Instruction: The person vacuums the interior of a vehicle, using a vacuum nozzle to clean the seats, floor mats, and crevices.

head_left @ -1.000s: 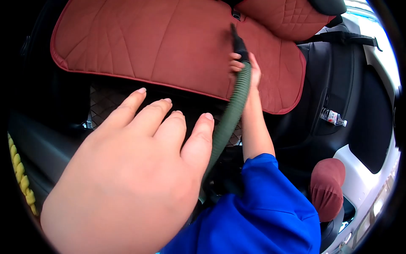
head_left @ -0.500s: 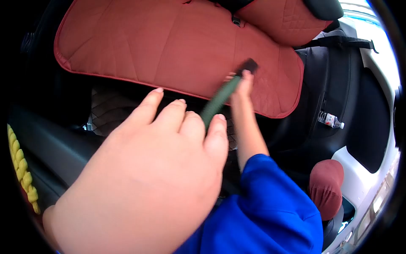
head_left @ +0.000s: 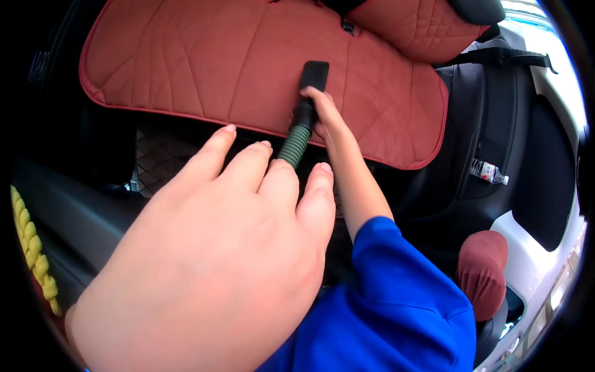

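My right hand (head_left: 323, 110) is wrapped around the black handle of a vacuum nozzle (head_left: 315, 74). The flat nozzle head lies over the red quilted seat cover (head_left: 204, 62). From the handle a green ribbed hose (head_left: 294, 147) runs down and disappears behind my left hand (head_left: 217, 248). That hand is large and close to the camera, back side up, fingers spread apart. Nothing shows in its grasp, and what lies beneath the palm is hidden.
A red-covered backrest (head_left: 409, 28) rises at the upper right, with a seat belt (head_left: 502, 59) beside it. In the door pocket sits a plastic bottle (head_left: 488, 172). A red headrest (head_left: 483, 273) stands at the lower right; a yellow braided cord (head_left: 32, 245) hangs at the left.
My right hand has moved the nozzle left and slightly up across the seat cover, turning it more upright. My left hand stays nearly where it was.
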{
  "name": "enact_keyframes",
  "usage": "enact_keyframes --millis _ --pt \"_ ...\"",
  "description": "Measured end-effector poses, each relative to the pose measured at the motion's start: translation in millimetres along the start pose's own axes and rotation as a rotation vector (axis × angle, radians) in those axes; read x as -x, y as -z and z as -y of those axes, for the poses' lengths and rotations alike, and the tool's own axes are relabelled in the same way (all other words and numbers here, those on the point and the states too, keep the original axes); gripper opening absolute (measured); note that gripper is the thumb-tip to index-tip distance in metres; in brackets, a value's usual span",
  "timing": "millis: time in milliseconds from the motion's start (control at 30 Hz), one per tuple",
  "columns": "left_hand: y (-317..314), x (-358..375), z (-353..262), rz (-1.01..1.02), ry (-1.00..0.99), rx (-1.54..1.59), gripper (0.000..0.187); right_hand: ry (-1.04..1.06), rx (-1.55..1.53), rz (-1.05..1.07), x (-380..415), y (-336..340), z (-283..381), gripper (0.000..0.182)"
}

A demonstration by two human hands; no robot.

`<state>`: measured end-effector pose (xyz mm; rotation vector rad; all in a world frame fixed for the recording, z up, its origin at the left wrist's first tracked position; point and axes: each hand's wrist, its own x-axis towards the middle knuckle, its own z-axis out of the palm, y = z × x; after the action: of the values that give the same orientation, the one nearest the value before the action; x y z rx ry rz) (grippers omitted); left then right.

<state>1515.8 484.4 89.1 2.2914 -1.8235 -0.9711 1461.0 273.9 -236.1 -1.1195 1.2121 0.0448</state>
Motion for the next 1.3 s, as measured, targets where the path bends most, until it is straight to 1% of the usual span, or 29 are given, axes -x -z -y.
enact_keyframes --millis 33,67,133,200,233,300,367,400,467,500,533,567,600,633,667,733,767,800,833,867,933,1000,1033,1067,1133,1167,1200,1267,1300 --pt "-4.3 1.0 3.9 -0.139 -0.047 0.115 0.044 0.102 -0.013 -0.086 -25.6 -21.0 -19.5 0.033" --pt "-0.4 -0.8 -0.1 -0.144 -0.052 0.114 0.044 0.206 -0.026 -0.173 -46.6 -37.5 -41.7 0.033" --pt "11.7 -3.4 -12.4 0.115 0.065 -0.128 0.044 0.151 -0.013 0.019 14.8 -66.6 -24.9 0.053" --pt "9.9 -3.3 -11.2 0.103 0.061 -0.136 0.044 0.117 -0.229 0.342 39.1 -59.1 -34.1 0.044" --pt "8.5 -2.4 -11.2 0.098 0.051 -0.135 0.045 0.036 -0.295 0.301 65.2 -46.3 -23.6 0.034" --pt "11.1 -2.5 -13.4 0.108 0.055 -0.123 0.045 0.044 -0.379 0.317 65.6 -3.1 -39.5 0.033" --pt "11.1 -1.8 -13.7 0.112 0.064 -0.108 0.045 0.061 -0.444 0.255 59.1 44.7 -52.5 0.034" --pt "10.2 -1.2 -13.8 0.102 0.063 -0.093 0.045 0.113 -0.537 0.189 58.9 62.6 -56.6 0.035" --pt "11.0 -1.4 -13.5 0.088 0.056 -0.083 0.045 0.232 -0.53 0.088 62.1 91.3 -52.5 0.038" --pt "13.6 -2.5 -11.6 0.098 0.058 -0.094 0.044 0.41 -0.388 -0.097 67.2 100.8 -45.1 0.056" --pt "14.2 -2.5 -12.3 0.109 0.063 -0.103 0.044 0.475 -0.366 -0.253 75.4 112.1 -34.4 0.083" --pt "13.7 -2.4 -12.7 0.11 0.058 -0.102 0.044 0.61 -0.386 -0.217 70.5 139.0 -32.0 0.1" --pt "12.5 -1.8 -12.9 0.094 0.053 -0.119 0.044 0.568 -0.523 -0.398 68.4 154.8 -28.6 0.099" --pt "11.8 -0.9 -13.1 0.076 0.049 -0.135 0.044 0.515 -0.551 -0.504 58.1 187.0 -38.1 0.097" --pt "11.8 0.1 -13.0 0.071 0.046 -0.134 0.044 0.463 -0.577 -0.603 52.7 214.4 -49.3 0.083" --pt "11.8 0.9 -11.9 0.063 0.037 -0.125 0.044 0.314 -0.937 -0.334 25.9 309.9 -110.5 0.062" --pt "12.1 0.2 -11.3 0.054 0.044 -0.126 0.044 0.283 -0.966 -0.257 18.9 315.0 -132.0 0.054" --pt "13.1 -0.9 -12.3 0.06 0.057 -0.128 0.045 0.247 -0.997 -0.189 17.5 310.4 -149.6 0.046" --pt "13.3 -1.9 -14.2 0.076 0.06 -0.126 0.045 0.287 -0.879 -0.334 30.8 264.2 -144.4 0.049" --pt "12.9 -2.9 -16.0 0.087 0.048 -0.122 0.045 0.325 -0.757 -0.478 51.3 193.0 -123.6 0.051" --pt "13.8 -3.4 -18.4 0.091 0.134 -0.122 0.046 0.304 -0.764 -0.476 69.7 104.3 -102.6 0.062" --pt "13.3 -2.4 -16.3 0.07 0.127 -0.133 0.046 0.246 -0.781 -0.41 80.4 45.5 -101.9 0.074" --pt "12.9 -1.6 -14.7 0.068 0.107 -0.111 0.045 0.209 -0.757 -0.283 93.9 26.4 -88.0 0.076" --pt "12.0 -0.9 -13.5 0.067 0.087 -0.088 0.045 0.172 -0.731 -0.157 105.5 11.3 -76.3 0.078" --pt "10.4 -0.5 -11.9 0.068 0.079 -0.106 0.044 0.196 -0.61 -0.011 110.9 -9.5 -63.9 0.078" --pt "10.7 -0.3 -11.6 0.059 0.067 -0.127 0.044 0.186 -0.624 0.03 117.7 -10.3 -49.4 0.077" --pt "10.9 -0.1 -11.8 0.056 0.072 -0.13 0.044 0.297 -0.517 0.047 118.1 -2.4 -36.7 0.079" --pt "12.5 0.1 -11.6 0.078 0.083 -0.068 0.044 0.547 -0.466 -0.077 116.3 29.2 -16.7 0.084" --pt "12.3 0.2 -12.8 0.082 0.078 -0.067 0.044 0.556 -0.528 -0.161 105.7 56.8 -13.2 0.085"
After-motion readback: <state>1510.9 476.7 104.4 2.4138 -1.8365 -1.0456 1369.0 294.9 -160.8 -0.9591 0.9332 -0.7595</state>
